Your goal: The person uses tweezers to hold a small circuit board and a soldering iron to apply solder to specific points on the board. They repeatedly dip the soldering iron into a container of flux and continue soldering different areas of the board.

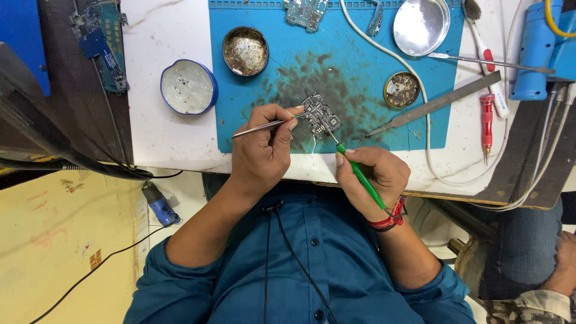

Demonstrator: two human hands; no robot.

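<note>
Small circuit board (321, 115) flat on the blue mat (252, 135), near its front edge, just ahead of both hands. Pinned at its left edge by tweezers (264, 126) pinched in the left hand (261, 150), fingers curled shut round the shaft, which runs roughly level from left to right. Touched from the near right by the tip of a green-handled tool (360, 174), gripped pen-fashion in the right hand (372, 177); long axis slanting up and left, tip just at the board's lower right corner. Both hands about equally close, board lying forward of and between them.

Round the board, a dark smudged patch on the mat. Further back, a rusty open tin (245, 51) and a smaller tin (402, 90); a white-lined blue lid (188, 87) off the mat to the left. To the right, a metal file (441, 102), a shiny dish (421, 25), a white cable (427, 144) and a red driver (486, 123).
</note>
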